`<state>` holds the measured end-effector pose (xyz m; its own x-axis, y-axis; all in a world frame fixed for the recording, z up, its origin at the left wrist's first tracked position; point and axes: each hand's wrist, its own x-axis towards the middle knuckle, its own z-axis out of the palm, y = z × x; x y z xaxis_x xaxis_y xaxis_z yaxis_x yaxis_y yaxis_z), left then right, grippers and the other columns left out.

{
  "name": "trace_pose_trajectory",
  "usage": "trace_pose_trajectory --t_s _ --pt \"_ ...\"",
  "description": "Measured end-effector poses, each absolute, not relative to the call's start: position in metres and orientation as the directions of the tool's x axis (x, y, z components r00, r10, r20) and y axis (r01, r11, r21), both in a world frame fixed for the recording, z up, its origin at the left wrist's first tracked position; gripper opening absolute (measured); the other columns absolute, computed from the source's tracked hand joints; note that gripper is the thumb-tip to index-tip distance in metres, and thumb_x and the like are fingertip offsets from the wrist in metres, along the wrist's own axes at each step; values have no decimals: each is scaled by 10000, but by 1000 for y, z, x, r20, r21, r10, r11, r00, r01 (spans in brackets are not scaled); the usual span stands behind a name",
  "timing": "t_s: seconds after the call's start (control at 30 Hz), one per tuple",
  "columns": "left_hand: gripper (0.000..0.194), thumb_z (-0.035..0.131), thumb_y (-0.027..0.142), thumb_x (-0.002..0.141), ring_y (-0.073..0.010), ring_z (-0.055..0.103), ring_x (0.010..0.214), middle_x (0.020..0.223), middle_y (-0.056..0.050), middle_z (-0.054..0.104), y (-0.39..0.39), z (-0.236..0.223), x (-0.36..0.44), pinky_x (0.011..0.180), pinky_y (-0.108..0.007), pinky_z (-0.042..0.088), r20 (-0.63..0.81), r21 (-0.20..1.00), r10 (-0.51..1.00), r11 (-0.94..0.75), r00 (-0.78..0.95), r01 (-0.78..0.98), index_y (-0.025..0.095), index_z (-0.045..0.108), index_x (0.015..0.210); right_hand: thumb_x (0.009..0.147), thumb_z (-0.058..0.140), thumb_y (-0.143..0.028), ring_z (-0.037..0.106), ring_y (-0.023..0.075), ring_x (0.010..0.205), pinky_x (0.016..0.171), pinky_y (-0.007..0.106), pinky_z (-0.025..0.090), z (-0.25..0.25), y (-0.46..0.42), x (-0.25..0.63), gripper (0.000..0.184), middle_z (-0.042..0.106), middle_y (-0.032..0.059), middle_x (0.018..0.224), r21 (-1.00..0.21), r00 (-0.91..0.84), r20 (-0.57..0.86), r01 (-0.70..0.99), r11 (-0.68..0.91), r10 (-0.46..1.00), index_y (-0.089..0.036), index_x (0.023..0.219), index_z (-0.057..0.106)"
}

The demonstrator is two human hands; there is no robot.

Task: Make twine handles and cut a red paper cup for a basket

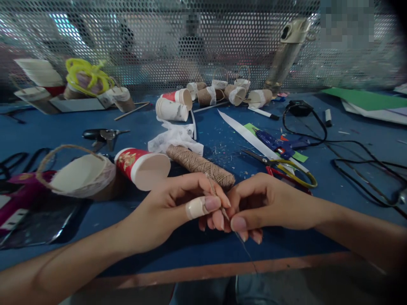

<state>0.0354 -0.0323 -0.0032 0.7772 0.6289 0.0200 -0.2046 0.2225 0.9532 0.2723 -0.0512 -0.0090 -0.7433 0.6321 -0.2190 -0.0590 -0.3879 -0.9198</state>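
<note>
My left hand [184, 203], with a bandage on its thumb, pinches a short length of brown twine [224, 210] between thumb and fingers. Close against it, my right hand [263, 203] has its thumb and fingers closed on the lower part of that twine. A thin strand [246, 250] trails below the fingers past the table's edge. Just behind both hands lies a roll of brown twine [200, 163], with white lace [176, 137] bunched at its far end. A red and white paper cup [143, 167] rests on its side beside my left hand.
Left of the cup is a small twine-handled basket [92, 178], near a magenta glue gun [25, 195]. Yellow-handled scissors [295, 171] and a blue glue gun [281, 142] lie on the right, with a black cable [359, 182]. Several wrapped cups [235, 94] line the perforated screen [152, 46].
</note>
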Motion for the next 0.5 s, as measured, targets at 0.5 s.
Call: trace_pose_trajectory --t_s 0.5 --pt "96 769 143 917 -104 705 751 901 -11 787 -30 1 40 705 -140 586 98 995 777 -89 622 -45 193 794 839 840 855 -309 646 73 574 518 158 547 -11 -50 270 217 689 -16 717 -918 -670 -208 -119 -379 713 -144 845 714"
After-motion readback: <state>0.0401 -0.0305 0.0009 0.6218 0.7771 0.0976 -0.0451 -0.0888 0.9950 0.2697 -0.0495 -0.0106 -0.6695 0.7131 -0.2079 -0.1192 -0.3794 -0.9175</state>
